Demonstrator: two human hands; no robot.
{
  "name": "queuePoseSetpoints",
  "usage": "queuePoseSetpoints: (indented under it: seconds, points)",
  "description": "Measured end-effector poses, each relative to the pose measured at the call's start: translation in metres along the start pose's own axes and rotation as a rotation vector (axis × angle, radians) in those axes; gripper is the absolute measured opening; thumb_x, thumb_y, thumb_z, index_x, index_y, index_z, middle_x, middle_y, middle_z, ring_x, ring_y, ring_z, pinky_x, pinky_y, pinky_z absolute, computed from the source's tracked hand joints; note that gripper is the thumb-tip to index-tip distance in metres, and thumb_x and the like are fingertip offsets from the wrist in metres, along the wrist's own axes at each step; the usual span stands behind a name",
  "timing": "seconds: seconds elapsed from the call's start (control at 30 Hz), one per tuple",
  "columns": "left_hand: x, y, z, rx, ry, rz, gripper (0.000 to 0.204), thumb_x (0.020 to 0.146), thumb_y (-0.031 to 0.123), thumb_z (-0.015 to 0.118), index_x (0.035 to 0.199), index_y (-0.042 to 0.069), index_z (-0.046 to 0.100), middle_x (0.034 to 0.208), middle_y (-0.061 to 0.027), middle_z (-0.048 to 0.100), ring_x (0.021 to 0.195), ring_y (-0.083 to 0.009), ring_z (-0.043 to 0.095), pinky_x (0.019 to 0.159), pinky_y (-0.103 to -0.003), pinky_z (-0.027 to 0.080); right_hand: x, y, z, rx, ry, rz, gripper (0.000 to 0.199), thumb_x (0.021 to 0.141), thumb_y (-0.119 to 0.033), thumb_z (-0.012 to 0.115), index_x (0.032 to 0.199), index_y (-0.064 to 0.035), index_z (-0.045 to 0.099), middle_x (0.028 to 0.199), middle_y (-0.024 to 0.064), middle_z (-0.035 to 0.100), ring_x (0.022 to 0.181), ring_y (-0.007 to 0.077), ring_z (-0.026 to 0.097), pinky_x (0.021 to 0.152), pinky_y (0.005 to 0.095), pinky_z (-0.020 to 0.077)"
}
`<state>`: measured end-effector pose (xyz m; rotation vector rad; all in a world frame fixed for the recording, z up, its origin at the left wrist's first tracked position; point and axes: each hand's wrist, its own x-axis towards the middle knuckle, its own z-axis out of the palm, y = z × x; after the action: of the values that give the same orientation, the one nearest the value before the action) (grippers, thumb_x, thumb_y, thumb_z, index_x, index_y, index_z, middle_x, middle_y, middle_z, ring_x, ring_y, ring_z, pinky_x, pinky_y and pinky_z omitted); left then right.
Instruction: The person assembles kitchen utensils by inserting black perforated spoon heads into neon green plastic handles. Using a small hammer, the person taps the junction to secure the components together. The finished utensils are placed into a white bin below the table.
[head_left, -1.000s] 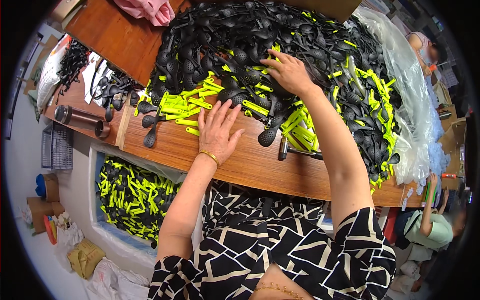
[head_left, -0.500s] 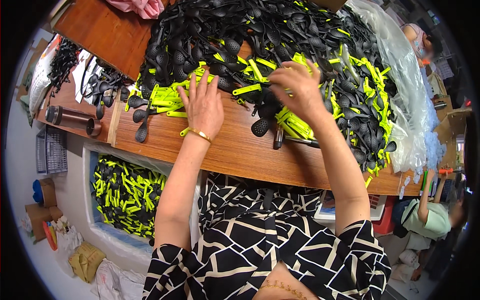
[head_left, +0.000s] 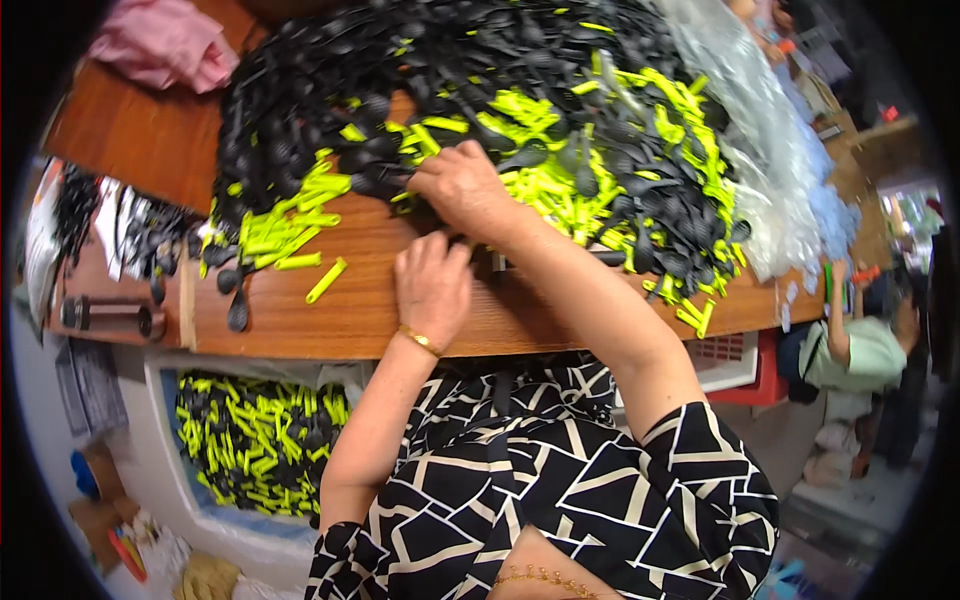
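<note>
My left hand [head_left: 435, 285] is low over the brown table [head_left: 260, 320] near its front edge, fingers curled; anything in them is hidden. Just beyond it, my right hand [head_left: 465, 195] reaches left with bent, closed fingers at the near edge of a heap of black slotted spoons [head_left: 300, 110]. What its fingertips grip is blurred and covered by the hand. Lime-green handles [head_left: 290, 220] lie clustered to the left, with one loose green handle [head_left: 326, 280] nearer me. More green handles [head_left: 570, 190] spread right of my right hand.
A lined bin [head_left: 160, 400] of black and green utensils stands below the table at left. On the table are a brown flask [head_left: 115, 317], pink cloth [head_left: 165, 45] and clear plastic sheeting [head_left: 745, 120]. A person in pale green [head_left: 860, 355] works at far right.
My left hand has left the green handles, gone from spread to curled, and come nearer the front edge. My right hand has moved left, close beside it. The whole view has shifted.
</note>
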<state>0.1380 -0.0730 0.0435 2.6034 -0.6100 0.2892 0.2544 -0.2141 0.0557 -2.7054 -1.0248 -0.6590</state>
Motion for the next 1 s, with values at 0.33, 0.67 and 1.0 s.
queuePoseSetpoints:
  seconds: [0.33,0.67,1.0]
  points:
    - [0.001,-0.045,-0.022,0.086,0.145,-0.132,0.044,0.089,0.014,0.074,0.132,0.012,0.066,0.132,-0.0081,0.065,0.120,-0.0317,0.060,0.102,-0.047,0.044,-0.124,-0.032,-0.087,0.907,0.103,0.592,0.021,0.090,-0.005,0.076,0.110,-0.0047,0.069,0.103,0.0108,0.075,0.100,0.0295,0.073,0.092,0.0392,0.0571]
    - [0.026,-0.038,-0.013,-0.016,-0.019,-0.084,0.029,0.087,0.017,0.081,0.113,0.011,0.071,0.107,-0.0089,0.065,0.107,-0.0327,0.063,0.091,-0.046,0.047,-0.138,-0.020,-0.047,0.840,0.116,0.436,0.017,0.084,0.000,0.083,0.096,-0.0052,0.073,0.095,0.0089,0.074,0.091,0.0262,0.073,0.082,0.0355,0.0563]
    - [-0.029,-0.031,-0.043,-0.642,-0.080,-0.372,0.021,0.094,0.010,0.078,0.109,0.002,0.065,0.100,-0.0061,0.074,0.092,-0.0137,0.071,0.082,-0.031,0.055,-0.117,-0.042,-0.081,0.780,0.100,0.492,0.019,0.090,-0.007,0.081,0.107,-0.0039,0.075,0.103,0.0128,0.074,0.097,0.0312,0.072,0.087,0.0396,0.0566]
